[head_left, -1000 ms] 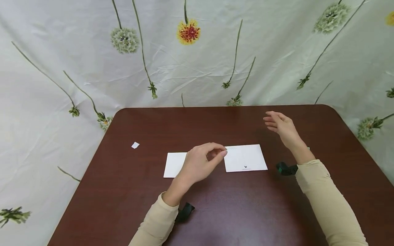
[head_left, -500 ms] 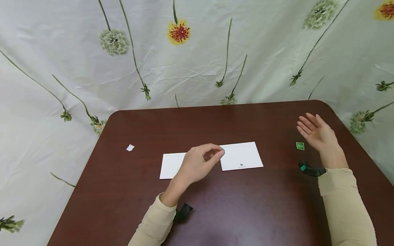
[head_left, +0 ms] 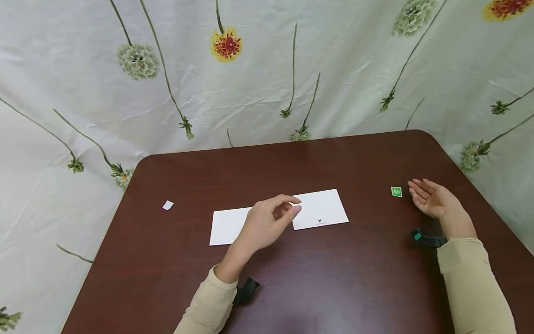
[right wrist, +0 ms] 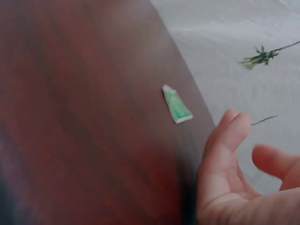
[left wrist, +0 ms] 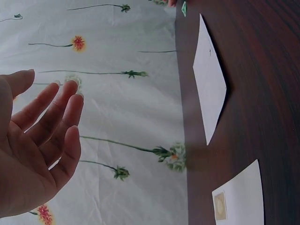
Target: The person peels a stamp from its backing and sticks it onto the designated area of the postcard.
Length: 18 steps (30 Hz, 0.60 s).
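My left hand [head_left: 267, 222] hovers over the middle of the table, fingers loosely bent; nothing shows between thumb and forefinger. Behind it lies a white envelope or card [head_left: 319, 209] with a small dark bird-like mark. Partly hidden by this hand is a second white envelope or card [head_left: 227, 227]; in the left wrist view a beige stamp [left wrist: 220, 206] sits on its corner. A green postage stamp [head_left: 396, 191] with a pale edge lies on the table at the right. Beside it, apart from it, my right hand [head_left: 438, 204] is held palm up, holding nothing.
A small white piece of paper [head_left: 168, 205] lies on the left part of the dark red-brown table [head_left: 342, 278]. Behind the table hangs a white flowered cloth [head_left: 258, 83]. Dark straps [head_left: 429, 238] are worn at both wrists.
My right hand has moved right and then down towards the table, turning palm up and uncovering the green stamp. My left hand has kept nearly the same pose. The head view has shifted right.
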### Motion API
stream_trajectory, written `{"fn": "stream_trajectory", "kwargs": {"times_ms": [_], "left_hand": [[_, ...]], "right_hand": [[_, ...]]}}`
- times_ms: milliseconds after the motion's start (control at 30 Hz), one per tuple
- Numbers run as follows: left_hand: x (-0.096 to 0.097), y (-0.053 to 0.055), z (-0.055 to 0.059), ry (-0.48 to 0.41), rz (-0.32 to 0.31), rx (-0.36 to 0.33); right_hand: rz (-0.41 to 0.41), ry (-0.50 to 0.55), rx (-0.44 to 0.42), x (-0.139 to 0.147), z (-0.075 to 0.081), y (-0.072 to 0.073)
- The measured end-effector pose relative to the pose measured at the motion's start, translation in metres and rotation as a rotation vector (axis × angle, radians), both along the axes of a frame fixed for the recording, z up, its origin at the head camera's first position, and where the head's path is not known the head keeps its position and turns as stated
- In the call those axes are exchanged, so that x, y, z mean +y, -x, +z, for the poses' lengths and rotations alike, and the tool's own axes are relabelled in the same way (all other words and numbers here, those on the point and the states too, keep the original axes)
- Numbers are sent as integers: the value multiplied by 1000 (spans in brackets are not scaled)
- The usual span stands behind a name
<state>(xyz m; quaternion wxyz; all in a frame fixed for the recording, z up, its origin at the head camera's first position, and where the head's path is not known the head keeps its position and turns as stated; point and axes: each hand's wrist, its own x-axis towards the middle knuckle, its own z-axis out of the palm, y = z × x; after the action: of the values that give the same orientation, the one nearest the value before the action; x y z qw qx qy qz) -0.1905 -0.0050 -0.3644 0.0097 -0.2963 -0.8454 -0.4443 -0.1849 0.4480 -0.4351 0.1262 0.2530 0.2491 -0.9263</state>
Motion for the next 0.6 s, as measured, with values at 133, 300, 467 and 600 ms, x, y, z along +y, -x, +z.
{"fn": "stream_trajectory", "kwargs": {"times_ms": [133, 300, 467, 600], "left_hand": [[0, 0, 0, 2, -3, -10], [0, -1, -1, 4, -10, -16], [0, 1, -4, -14, -34, -2], [0, 2, -4, -18, -45, 6]], "right_hand": [[136, -146, 7, -4, -1, -3], [251, -433, -4, -14, 5, -1], [330, -863, -44, -29, 10, 3], [358, -1158, -51, -40, 11, 6]]}}
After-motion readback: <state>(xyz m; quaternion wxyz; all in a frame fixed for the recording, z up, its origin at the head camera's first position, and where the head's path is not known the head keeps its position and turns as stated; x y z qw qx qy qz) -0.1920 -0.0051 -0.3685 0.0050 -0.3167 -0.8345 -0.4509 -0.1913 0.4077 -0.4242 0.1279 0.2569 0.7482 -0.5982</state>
